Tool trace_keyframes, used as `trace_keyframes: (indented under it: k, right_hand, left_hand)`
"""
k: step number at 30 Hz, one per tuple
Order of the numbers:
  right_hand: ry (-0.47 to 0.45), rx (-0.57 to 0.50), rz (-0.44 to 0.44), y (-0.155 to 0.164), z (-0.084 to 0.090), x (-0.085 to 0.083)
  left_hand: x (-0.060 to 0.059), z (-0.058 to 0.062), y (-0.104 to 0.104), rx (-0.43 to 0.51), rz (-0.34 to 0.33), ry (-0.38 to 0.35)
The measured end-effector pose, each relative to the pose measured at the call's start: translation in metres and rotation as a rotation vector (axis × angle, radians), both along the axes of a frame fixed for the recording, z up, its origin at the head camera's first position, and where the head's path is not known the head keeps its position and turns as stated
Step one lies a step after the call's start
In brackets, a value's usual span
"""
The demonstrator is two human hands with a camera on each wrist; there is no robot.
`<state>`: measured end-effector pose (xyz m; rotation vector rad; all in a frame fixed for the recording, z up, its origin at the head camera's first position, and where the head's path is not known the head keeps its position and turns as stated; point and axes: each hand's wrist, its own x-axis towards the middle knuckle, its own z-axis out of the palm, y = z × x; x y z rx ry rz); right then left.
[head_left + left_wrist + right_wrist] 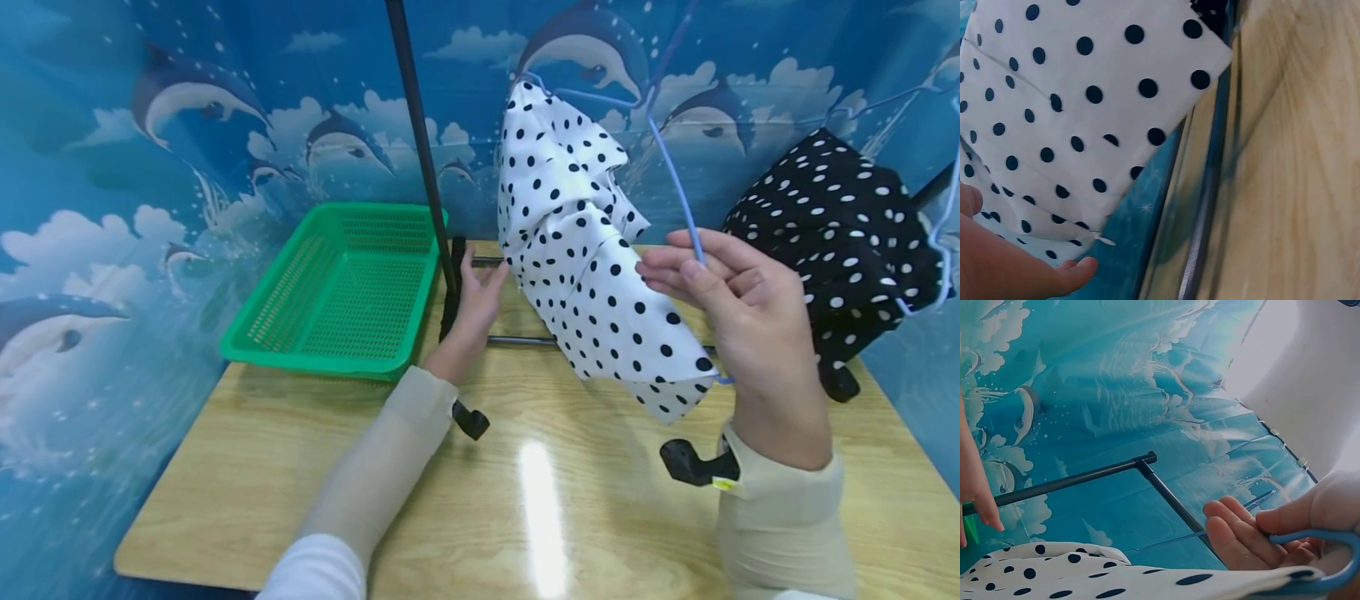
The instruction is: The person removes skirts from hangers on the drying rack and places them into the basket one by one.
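The right hand (750, 308) pinches a blue hanger (677, 183) between thumb and fingers. From it, the white dotted cloth (581, 242) on that hanger lies toward ten o'clock, its long axis running eleven to five. The left hand (476, 304), fingers apart, is just beside the cloth's nine-o'clock edge; contact is unclear. Beyond, at nine o'clock, sits a green basket (307, 362).

A blue dolphin-printed sheet (337, 67) is hanging at twelve o'clock behind a pale wood-grain bench (450, 517); a white reflection (543, 521) is gleaming toward six; the right wrist view is showing a whitish surface (1310, 387) at two.
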<state>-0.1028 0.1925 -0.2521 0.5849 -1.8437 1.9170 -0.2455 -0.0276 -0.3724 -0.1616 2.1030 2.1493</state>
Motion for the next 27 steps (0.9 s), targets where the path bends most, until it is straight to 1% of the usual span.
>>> trace_keyframes:
  k: [3, 5, 11, 14, 18, 20, 24, 27]
  right_hand:
    - [-0.001, -0.004, -0.002, -0.001, 0.0, 0.001]
    - [0.005, -0.011, 0.003, -0.001, -0.001, 0.001]
    - [0.024, -0.046, 0.036, -0.001, -0.002, 0.0]
    - [0.034, -0.062, 0.047, -0.002, -0.002, 0.0]
    - [0.05, -0.051, 0.04, -0.003, -0.001, 0.001]
    - [0.055, -0.031, 0.024, -0.004, 0.0, 0.001]
    - [0.063, -0.017, 0.001, -0.005, 0.0, 0.003]
    - [0.065, -0.035, 0.01, -0.005, 0.0, 0.004]
  left_hand:
    - [0.001, -0.008, 0.004, 0.043, -0.003, 0.0]
    - [0.003, -0.012, 0.006, 0.057, -0.001, -0.017]
    - [0.007, -0.025, 0.015, 0.129, -0.001, -0.117]
    - [0.006, -0.03, 0.018, 0.217, -0.021, -0.143]
    - [0.003, -0.036, 0.02, 0.339, -0.036, -0.178]
    - [0.002, -0.038, 0.021, 0.365, -0.05, -0.204]
    - [0.0, -0.044, 0.025, 0.385, -0.075, -0.246]
    - [-0.001, -0.047, 0.029, 0.404, -0.087, -0.266]
